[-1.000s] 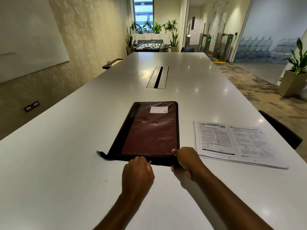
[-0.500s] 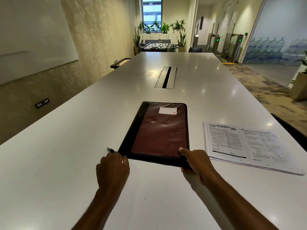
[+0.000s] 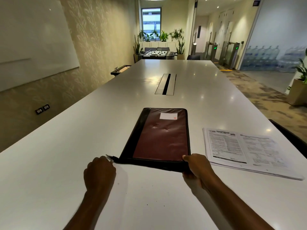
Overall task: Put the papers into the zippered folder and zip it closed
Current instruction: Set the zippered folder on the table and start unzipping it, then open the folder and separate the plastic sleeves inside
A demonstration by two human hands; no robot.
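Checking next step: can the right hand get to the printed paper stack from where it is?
Probably yes. The right hand grips the maroon zippered folder's near right corner; the printed paper stack lies beside it on the white table, nothing between.

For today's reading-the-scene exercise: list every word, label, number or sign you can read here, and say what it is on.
None can be read.
Papers: printed forms, text too small and blurred.
Zippered folder: white label with a red mark, unreadable.
Turnstiles: green lights, no legible text.
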